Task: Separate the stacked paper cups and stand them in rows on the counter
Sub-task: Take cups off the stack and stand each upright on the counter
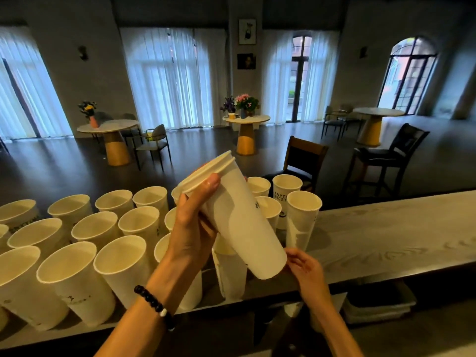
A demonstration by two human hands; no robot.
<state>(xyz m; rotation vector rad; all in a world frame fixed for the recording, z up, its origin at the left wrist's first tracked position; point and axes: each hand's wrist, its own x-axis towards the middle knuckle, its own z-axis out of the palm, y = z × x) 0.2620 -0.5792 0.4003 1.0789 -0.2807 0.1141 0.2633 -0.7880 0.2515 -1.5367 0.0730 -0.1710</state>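
Your left hand (195, 225) grips the tilted stacked cups (231, 215) near their rims above the counter (386, 243), steadying them while your right hand (304, 266) pinches the base, likely to pull the outer cup free.

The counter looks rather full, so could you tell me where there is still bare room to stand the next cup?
Bare counter stretches right of the rightmost cup, out towards the black bin. Left of the stacked cups held in the left hand, standing cups crowd it.
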